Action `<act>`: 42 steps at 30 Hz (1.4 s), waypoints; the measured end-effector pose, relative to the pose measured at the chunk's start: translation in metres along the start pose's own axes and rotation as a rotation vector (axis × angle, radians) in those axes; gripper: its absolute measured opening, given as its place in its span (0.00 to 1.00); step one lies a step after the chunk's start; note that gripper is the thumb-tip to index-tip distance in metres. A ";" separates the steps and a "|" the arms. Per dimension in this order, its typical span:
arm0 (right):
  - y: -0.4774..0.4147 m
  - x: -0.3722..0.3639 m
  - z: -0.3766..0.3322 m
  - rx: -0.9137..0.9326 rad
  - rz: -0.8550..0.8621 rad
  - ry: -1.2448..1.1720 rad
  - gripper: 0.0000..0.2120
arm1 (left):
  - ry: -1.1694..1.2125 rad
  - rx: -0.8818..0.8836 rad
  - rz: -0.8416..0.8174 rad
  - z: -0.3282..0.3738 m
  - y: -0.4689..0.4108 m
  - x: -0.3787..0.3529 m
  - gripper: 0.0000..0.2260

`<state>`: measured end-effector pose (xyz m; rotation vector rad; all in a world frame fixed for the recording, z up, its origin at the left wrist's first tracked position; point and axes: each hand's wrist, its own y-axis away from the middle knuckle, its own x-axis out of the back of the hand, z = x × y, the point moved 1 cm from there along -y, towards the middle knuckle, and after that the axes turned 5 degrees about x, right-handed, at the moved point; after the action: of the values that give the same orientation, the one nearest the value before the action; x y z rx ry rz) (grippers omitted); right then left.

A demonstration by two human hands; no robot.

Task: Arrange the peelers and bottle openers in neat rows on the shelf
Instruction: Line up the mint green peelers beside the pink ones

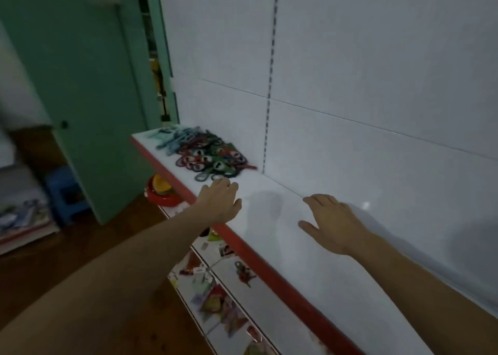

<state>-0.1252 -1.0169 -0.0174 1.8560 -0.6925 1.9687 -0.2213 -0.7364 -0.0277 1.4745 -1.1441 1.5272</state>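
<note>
Bottle openers (213,158): lying in a loose heap at the far left end of the shelf (310,260). They are red, green and dark, overlapping one another with no rows showing. Peelers (175,139): pale teal and blue, lying jumbled just behind the openers, towards the shelf's end. Blur is hiding any count of either.

Left hand (219,204): reaching over the red front edge (272,274), palm down, fingers relaxed and lightly spread, gripping nothing. Its fingertips are sitting just beside the nearest openers; whether they are touching, I cannot tell.

Right hand (328,220): hovering or resting palm down over bare white shelf, well apart from the heap. The fingers are loose, the thumb is out to the side, and it is grasping nothing. Both forearms are stretching in from the lower edge of the view.

White back panel (377,85): rising behind the shelf, with a slotted upright strip (269,85) running down to a spot beside the heap.

Below: lower shelf (231,282) carrying packaged goods, too blurred to name. A red bowl (161,195) is showing under the shelf's left end.

Left of the unit: green door (89,85), blue stool (64,193), brown floor (80,247).
</note>
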 end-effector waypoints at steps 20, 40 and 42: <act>-0.504 -0.042 -0.222 0.243 -0.069 0.003 0.26 | -0.104 0.283 -0.044 -0.421 -0.160 -0.020 0.24; -0.765 -0.096 -0.249 -0.070 -0.230 -0.220 0.16 | 0.221 0.184 -0.372 -0.564 -0.472 -0.112 0.36; -0.775 -0.098 -0.243 -0.160 -0.253 -0.294 0.19 | 0.258 0.146 -0.419 -0.558 -0.496 -0.123 0.45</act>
<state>0.1174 -0.2359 -0.0339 2.0404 -0.6375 1.4593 0.0500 -0.0316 -0.0668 1.4483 -0.5407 1.4689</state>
